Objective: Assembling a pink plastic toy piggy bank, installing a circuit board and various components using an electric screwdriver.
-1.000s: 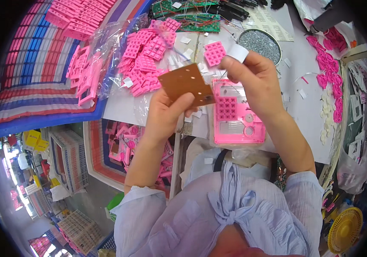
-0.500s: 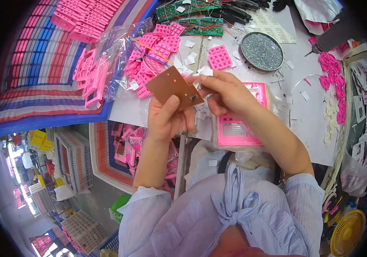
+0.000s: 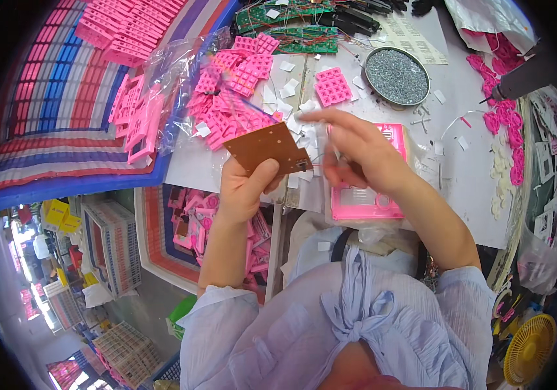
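- Below the tabletop [image 3: 464, 201], left of its near edge, a bin [image 3: 150, 242] holds jumbled pink parts [image 3: 195, 224].
- At the near edge, a pink casing [image 3: 363, 209] lies partly under the right forearm.
- Above the tabletop's near left part, the left hand [image 3: 242, 185] holds a brown board [image 3: 260, 148] tilted, pinched between thumb and fingers.
- Just right of the board, the right hand [image 3: 366, 153] has its fingers partly spread and blurred; whether they grip the thin wire [image 3: 317, 165] at the board's corner, I cannot tell.
- Toward the left edge, pink keypads [image 3: 242, 73] lie heaped; a single keypad [image 3: 332, 86] lies apart, right of them.
- Beyond the right hand, a round dish [image 3: 410, 104] holds small grey metal pieces [image 3: 395, 74].
- Along the right edge lie bright pink coils [image 3: 515, 138], a dark tool [image 3: 524, 73] hanging above.
- At the far edge, green circuit boards [image 3: 304, 40] lie among wires.
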A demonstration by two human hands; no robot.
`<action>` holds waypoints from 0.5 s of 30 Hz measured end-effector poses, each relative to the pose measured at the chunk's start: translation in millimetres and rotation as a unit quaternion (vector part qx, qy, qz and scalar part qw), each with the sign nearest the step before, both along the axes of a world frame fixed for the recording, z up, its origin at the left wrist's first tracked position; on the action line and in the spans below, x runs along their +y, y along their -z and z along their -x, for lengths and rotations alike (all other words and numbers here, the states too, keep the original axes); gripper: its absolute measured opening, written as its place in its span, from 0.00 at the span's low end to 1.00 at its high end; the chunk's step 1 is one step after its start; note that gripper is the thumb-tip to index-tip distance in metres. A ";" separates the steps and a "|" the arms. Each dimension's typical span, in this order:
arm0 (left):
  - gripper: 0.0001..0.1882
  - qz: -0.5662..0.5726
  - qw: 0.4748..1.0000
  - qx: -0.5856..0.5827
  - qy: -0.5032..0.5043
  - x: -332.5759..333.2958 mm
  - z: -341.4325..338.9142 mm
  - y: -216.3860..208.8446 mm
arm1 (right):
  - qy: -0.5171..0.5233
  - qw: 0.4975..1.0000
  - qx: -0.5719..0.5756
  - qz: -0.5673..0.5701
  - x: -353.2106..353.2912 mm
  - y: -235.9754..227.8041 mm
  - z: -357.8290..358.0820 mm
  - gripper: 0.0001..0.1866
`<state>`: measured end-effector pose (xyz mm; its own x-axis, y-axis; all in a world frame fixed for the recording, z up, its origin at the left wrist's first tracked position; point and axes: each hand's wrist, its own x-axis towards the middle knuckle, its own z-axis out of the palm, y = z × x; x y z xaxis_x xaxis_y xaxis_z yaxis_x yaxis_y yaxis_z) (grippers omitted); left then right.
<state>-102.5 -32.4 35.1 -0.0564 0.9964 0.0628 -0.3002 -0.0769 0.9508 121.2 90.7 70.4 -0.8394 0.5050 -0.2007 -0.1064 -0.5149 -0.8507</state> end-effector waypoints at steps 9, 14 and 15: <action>0.14 0.092 0.985 0.101 0.109 -18.1 -46.6 -31.8 | 0.019 0.955 -0.235 -0.180 -63.7 -32.8 -140.1 0.08; 0.09 0.160 0.955 0.129 0.212 -21.1 -66.0 -31.2 | -0.221 0.877 -0.393 -0.167 -49.4 -30.3 -228.9 0.14; 0.09 0.131 0.949 0.163 0.237 -20.3 -72.2 -27.7 | -0.151 0.819 -0.446 -0.327 -51.0 -30.6 -232.4 0.19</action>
